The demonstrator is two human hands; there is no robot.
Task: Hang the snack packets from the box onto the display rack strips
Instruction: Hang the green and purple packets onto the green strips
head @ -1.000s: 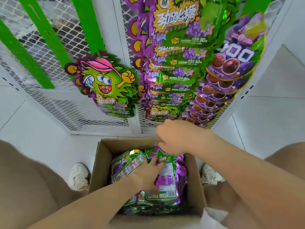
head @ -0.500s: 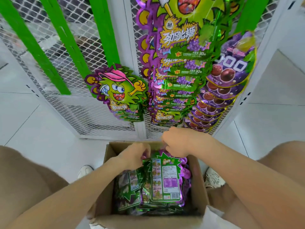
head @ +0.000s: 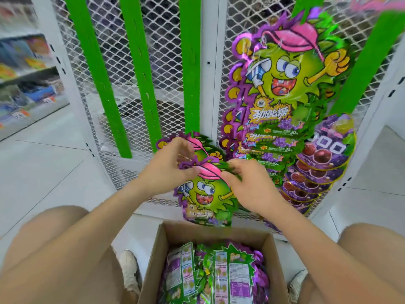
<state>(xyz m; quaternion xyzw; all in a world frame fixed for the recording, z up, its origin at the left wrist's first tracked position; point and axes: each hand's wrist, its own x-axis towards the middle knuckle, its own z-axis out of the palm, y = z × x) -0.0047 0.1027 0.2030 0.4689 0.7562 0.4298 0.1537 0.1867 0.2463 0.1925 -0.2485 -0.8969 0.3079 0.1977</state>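
A green and purple snack packet [head: 205, 194] with a cartoon face hangs upright between my hands, above the cardboard box [head: 157, 244]. My left hand [head: 168, 170] pinches its top left edge and my right hand [head: 247, 185] pinches its top right edge. Just behind it, another packet of the same kind [head: 210, 148] hangs at the bottom of the third green strip [head: 190, 62]. The box holds several more packets [head: 217, 273], most lying back side up.
White mesh rack panels [head: 166, 84] carry more green strips [head: 94, 69] at left with nothing on them. The strip at right [head: 359, 69] and its neighbour are loaded with cartoon packets [head: 282, 88] and purple grape packets [head: 322, 154]. My knees flank the box. Store shelves [head: 26, 69] stand far left.
Both hands have lifted one packet out of the box, turned its front towards me and raised it to the lower end of the third strip. The view tilted upward.
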